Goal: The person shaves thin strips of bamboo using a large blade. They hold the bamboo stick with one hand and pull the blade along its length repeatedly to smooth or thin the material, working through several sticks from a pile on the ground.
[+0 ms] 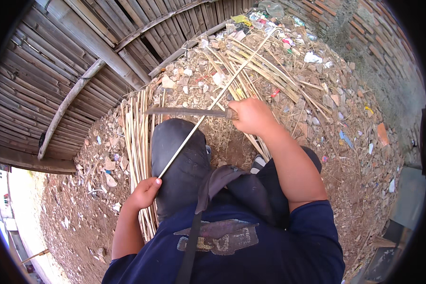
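My left hand (144, 194) is closed on the near end of a long, thin bamboo strip (185, 143), beside my left knee. The strip slants across my dark-trousered leg (177, 137) and away to the far right over the rubble. In my right hand (252, 116) is the handle of a long-bladed knife (180, 111). Its blade points left and crosses the strip above my knees; whether the edge touches it I cannot tell. Several pale split strips (138, 142) lie lengthwise to the left of my left leg.
More bamboo strips (265, 68) lie crossed on the ground ahead. Stones and scraps of litter (312, 57) cover the dirt around them. A bamboo slat wall (57, 71) stands at the left, and a brick wall (378, 42) curves along the far right. A sandal (258, 164) shows between my legs.
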